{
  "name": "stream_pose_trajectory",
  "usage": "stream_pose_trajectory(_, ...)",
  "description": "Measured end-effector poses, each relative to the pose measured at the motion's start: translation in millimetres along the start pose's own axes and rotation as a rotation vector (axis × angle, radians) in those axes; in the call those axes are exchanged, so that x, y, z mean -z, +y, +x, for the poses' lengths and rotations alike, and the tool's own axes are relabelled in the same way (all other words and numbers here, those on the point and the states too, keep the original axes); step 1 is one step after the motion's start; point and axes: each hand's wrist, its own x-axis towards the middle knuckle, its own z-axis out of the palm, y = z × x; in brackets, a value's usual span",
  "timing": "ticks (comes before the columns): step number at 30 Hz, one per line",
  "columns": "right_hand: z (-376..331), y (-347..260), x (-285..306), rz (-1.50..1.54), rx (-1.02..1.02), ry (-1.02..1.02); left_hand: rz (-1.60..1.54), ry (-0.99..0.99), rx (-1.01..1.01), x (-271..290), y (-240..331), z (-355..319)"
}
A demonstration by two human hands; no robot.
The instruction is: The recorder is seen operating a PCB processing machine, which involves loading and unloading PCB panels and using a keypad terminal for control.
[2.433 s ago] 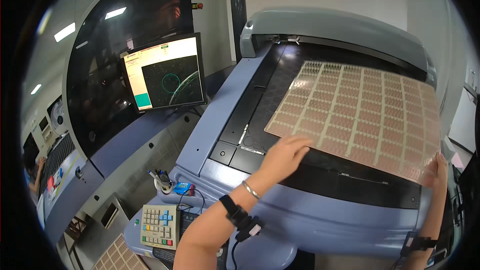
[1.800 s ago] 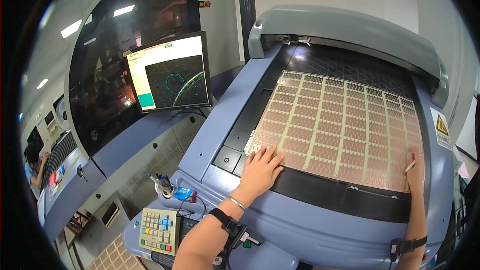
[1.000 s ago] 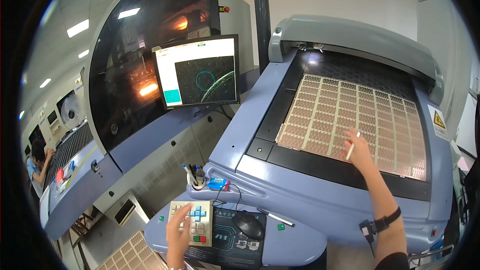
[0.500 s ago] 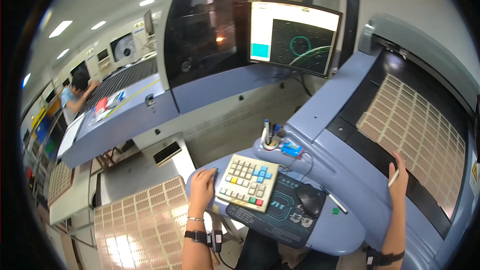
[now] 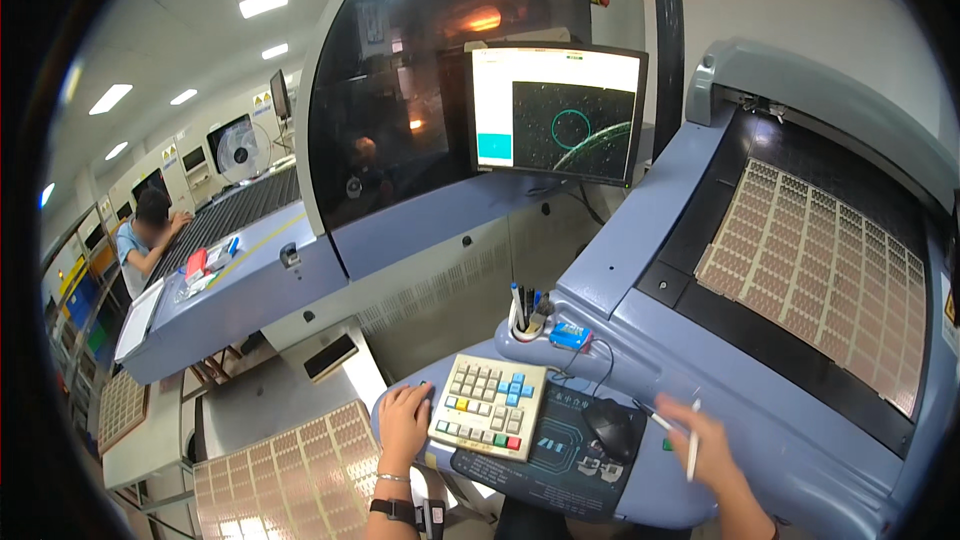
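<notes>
My left hand (image 5: pixel 404 422) rests on the left edge of the blue-grey console, fingers stretched out and lying flat beside the beige keypad (image 5: pixel 487 408); a small dark thing shows at its fingertips. My right hand (image 5: pixel 716 452), a little blurred, is over the console's right side, closed around a slim white pen-like stick (image 5: pixel 693 443). Just left of it lie another slim pen (image 5: pixel 655 415) and a black mouse (image 5: pixel 610 430) on a dark mouse pad (image 5: pixel 560 473). A green bit (image 5: pixel 668 445) is partly hidden by my right hand.
A copper-patterned panel (image 5: pixel 815 275) lies on the machine bed at right; another panel (image 5: pixel 285 480) is at lower left. Beyond the keypad stand a pen cup (image 5: pixel 527 325), a blue box (image 5: pixel 570 336) and a monitor (image 5: pixel 555 115). A person (image 5: pixel 147 240) works far left.
My right hand has moved left and nearer, from the panel's edge to above the console, still with the white stick. My left hand stays beside the keypad. The whole view has shifted slightly.
</notes>
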Motion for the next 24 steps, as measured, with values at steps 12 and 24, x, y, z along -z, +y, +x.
stream_pose_trajectory(12,-202,60,-111,0.39,-0.466,-0.721,-0.002,-0.003,-0.035,-3,-7,-2)
stream_pose_trajectory(24,-345,366,-314,0.095,-0.416,-0.944,-0.02,-0.032,-0.037,-1,-8,0)
